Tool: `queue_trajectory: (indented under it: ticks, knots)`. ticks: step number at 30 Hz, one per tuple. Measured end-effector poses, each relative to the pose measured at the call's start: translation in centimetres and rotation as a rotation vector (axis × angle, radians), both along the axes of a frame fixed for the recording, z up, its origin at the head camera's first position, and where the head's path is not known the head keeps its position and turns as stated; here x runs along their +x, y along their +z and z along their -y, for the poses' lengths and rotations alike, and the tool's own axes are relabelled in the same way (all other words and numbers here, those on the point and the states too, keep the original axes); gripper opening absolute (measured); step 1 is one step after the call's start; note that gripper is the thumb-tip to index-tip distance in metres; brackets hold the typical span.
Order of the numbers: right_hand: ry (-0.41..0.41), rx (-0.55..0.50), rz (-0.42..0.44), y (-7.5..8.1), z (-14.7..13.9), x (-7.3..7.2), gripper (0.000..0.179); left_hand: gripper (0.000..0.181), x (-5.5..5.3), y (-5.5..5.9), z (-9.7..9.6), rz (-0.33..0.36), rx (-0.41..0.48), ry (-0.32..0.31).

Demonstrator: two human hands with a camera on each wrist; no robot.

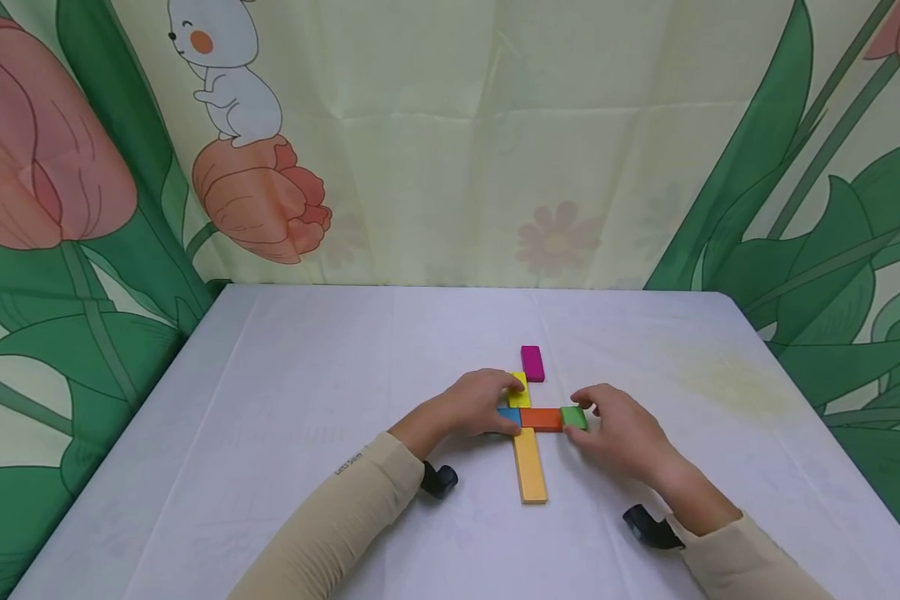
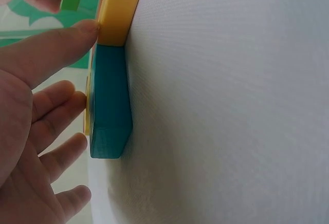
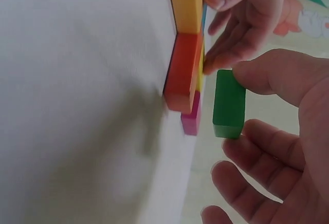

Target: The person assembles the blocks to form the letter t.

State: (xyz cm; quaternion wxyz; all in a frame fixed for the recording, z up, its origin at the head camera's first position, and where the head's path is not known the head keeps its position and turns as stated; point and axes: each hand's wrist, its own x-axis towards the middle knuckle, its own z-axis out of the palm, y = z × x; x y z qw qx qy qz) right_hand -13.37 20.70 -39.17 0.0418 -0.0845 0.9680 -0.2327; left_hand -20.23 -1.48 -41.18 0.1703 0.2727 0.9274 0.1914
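My right hand (image 1: 622, 433) pinches a small green block (image 3: 229, 100) between thumb and fingers. The right wrist view shows this block raised off the table, apart from the red-orange block (image 1: 542, 419). That block lies crosswise in a flat arrangement, beside a blue block (image 2: 112, 98). A long light-orange block (image 1: 530, 467) extends toward me from where they meet. Behind lies a yellow block (image 1: 522, 398), and a magenta block (image 1: 532, 364) is farthest back. My left hand (image 1: 474, 404) rests at the blocks' left, its thumb touching near the blue and light-orange blocks, its fingers near the yellow one.
A white cloth covers the table (image 1: 307, 358), with a yellowish stain at the right. A printed curtain (image 1: 435, 150) with tulips and a white animal hangs behind the far edge. Dark wrist devices sit by both sleeves.
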Motion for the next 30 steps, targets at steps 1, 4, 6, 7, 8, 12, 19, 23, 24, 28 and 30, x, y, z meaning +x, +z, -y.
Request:
queue_trajectory:
  ticks: [1,4,6,7,8,12,19,23,24,28,30]
  knots:
    - [0.008,-0.005,0.002,0.1,0.1,0.2,0.046,0.065,0.0,0.0,0.0,0.002,0.000,0.004]
    - [0.019,-0.021,0.027,0.2,0.3,0.9,0.047,0.065,0.0,0.0,-0.1,0.006,-0.001,0.008]
    - [0.026,-0.034,0.044,0.2,0.4,1.2,0.048,0.065,0.0,0.0,-0.1,0.006,-0.001,0.005]
    - [0.030,-0.040,0.047,0.2,0.5,1.4,0.048,0.065,0.0,0.0,-0.1,0.005,0.000,0.004]
    - [0.037,-0.048,0.048,0.2,0.4,1.5,0.048,0.065,0.0,0.0,0.0,0.006,0.001,0.003]
    - [0.064,-0.075,0.040,-0.2,0.3,2.0,0.043,0.065,0.0,0.0,0.0,0.000,0.003,-0.004]
    - [0.071,-0.090,0.090,-0.5,0.5,2.6,0.048,0.065,0.0,0.0,0.0,0.006,-0.004,0.002]
    - [0.075,-0.095,0.118,-0.7,0.7,3.0,0.047,0.065,0.0,0.1,0.0,0.007,-0.006,0.004]
    - [0.077,-0.098,0.122,-0.7,0.8,3.1,0.047,0.065,0.0,0.1,0.0,0.005,-0.006,0.002]
    - [0.075,-0.104,0.137,-0.9,1.0,3.4,0.045,0.065,0.0,0.1,0.0,-0.007,-0.010,-0.009]
    - [0.071,-0.107,0.149,-0.9,1.1,3.5,0.046,0.065,0.0,0.2,0.0,-0.011,-0.014,-0.010]
